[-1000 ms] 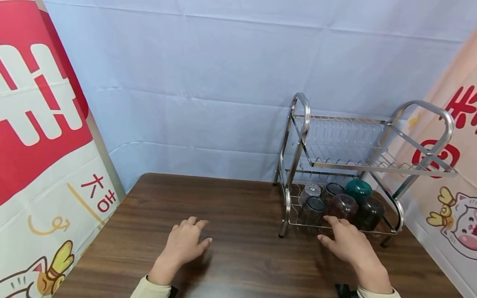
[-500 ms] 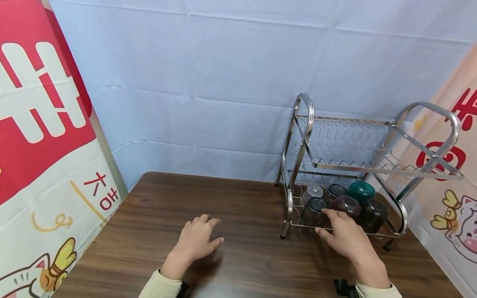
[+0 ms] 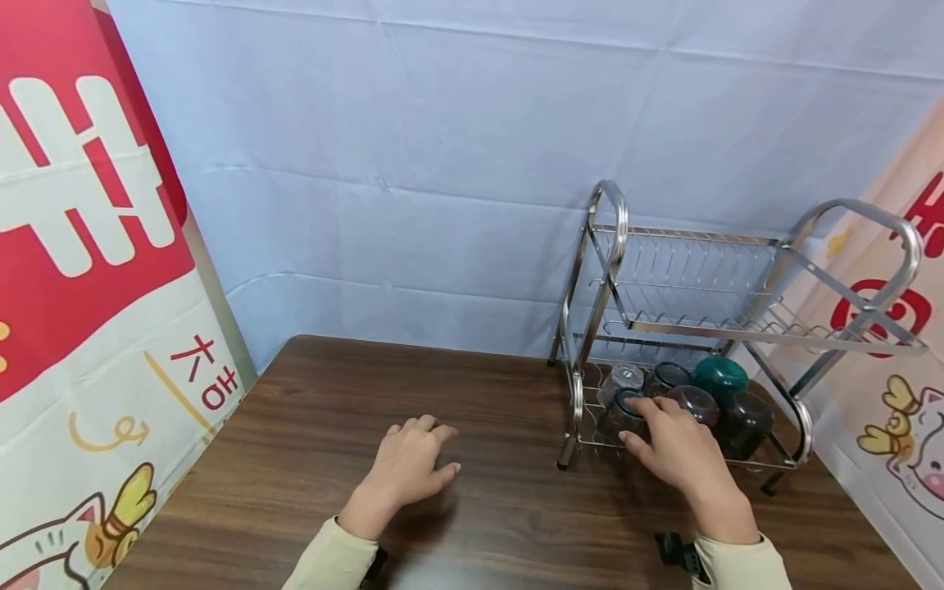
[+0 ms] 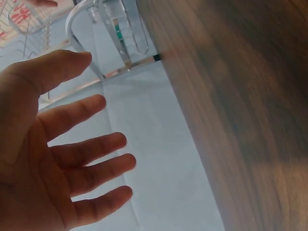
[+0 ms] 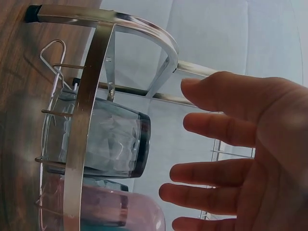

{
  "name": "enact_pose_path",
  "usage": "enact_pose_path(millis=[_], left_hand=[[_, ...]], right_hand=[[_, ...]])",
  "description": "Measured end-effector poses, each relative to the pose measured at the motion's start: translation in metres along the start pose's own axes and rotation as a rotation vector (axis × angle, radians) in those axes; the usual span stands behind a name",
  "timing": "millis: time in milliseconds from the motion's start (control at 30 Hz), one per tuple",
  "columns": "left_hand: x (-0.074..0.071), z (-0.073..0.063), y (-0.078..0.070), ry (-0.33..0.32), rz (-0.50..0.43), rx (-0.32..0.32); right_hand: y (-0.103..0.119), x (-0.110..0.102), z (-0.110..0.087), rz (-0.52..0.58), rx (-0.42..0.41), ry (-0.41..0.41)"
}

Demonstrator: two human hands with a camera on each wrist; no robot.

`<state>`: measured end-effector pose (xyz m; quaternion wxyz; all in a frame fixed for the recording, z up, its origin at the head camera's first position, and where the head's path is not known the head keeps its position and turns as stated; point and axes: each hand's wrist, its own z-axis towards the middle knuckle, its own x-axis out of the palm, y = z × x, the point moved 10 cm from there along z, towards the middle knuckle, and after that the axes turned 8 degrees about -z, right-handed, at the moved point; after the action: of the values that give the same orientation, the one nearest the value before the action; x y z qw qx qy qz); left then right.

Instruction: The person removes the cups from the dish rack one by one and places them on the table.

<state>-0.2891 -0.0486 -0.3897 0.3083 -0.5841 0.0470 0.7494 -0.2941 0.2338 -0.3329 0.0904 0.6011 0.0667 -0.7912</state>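
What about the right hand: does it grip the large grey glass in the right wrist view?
No, in that view a visible gap separates the right hand from the large grey glass.

In the head view, your right hand (image 3: 674,447) hides part of the dark glass (image 3: 610,419) past it. The right wrist picture's bottom cuts off the pink cup (image 5: 147,211) beside that hand. Past your left hand (image 4: 45,161), the table (image 4: 245,120) looks blurry.

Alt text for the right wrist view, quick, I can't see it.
Right hand, fingers extended and holding nothing, hovers apart from an upside-down gray-blue glass in a metal rack. A translucent pink cup sits beside the glass; wooden tabletop shows at left.
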Motion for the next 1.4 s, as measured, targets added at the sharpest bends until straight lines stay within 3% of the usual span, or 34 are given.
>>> enact_pose_path(millis=[200, 667, 967, 1167, 1400], left_hand=[[0.002, 0.006, -0.009, -0.019, -0.006, 0.022], [0.019, 0.025, -0.023, 0.073, -0.030, 0.006], [0.020, 0.032, -0.034, 0.049, -0.031, 0.025], [0.024, 0.035, -0.039, 0.020, 0.020, 0.056], [0.034, 0.041, -0.046, 0.049, 0.084, 0.074]], right_hand=[[-0.002, 0.003, 0.006, -0.003, 0.012, -0.009], [-0.008, 0.009, 0.019, -0.008, 0.052, -0.032], [-0.009, 0.016, 0.028, -0.016, 0.032, -0.025], [-0.009, 0.022, 0.035, -0.014, 0.041, -0.005], [-0.011, 0.029, 0.038, -0.005, 0.062, 0.019]])
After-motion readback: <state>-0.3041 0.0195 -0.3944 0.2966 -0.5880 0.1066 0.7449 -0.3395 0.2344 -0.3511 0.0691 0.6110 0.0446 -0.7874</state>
